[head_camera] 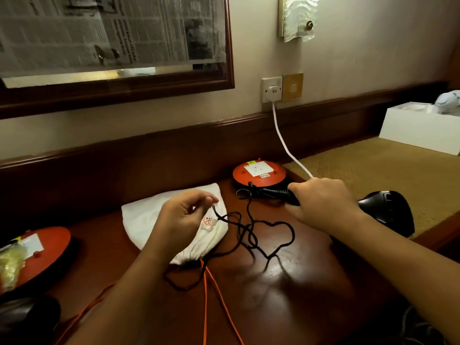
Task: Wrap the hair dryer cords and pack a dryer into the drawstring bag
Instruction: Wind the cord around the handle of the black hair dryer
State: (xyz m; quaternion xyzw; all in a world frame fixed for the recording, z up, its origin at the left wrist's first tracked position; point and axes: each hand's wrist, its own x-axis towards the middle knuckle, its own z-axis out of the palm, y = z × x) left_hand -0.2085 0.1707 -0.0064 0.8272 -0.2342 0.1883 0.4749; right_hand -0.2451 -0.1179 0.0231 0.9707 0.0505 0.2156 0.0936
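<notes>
A black hair dryer [388, 210] lies on its side at the right of the dark wooden desk [286, 282]. My right hand [323, 200] grips its black handle, whose end points left. Its thin black cord [268, 235] runs from the handle end in loose tangled loops across the desk. My left hand [185, 215] pinches that cord between thumb and fingertips above a white drawstring bag [146, 217], which lies flat on the desk with its gathered mouth toward me.
An orange round socket unit [258, 174] sits behind the dryer handle, with a white cable [281, 138] up to a wall socket [271, 89]. A second orange unit [37, 252] is at the left edge. Orange cords [211, 295] trail toward me. A white box [420, 128] stands far right.
</notes>
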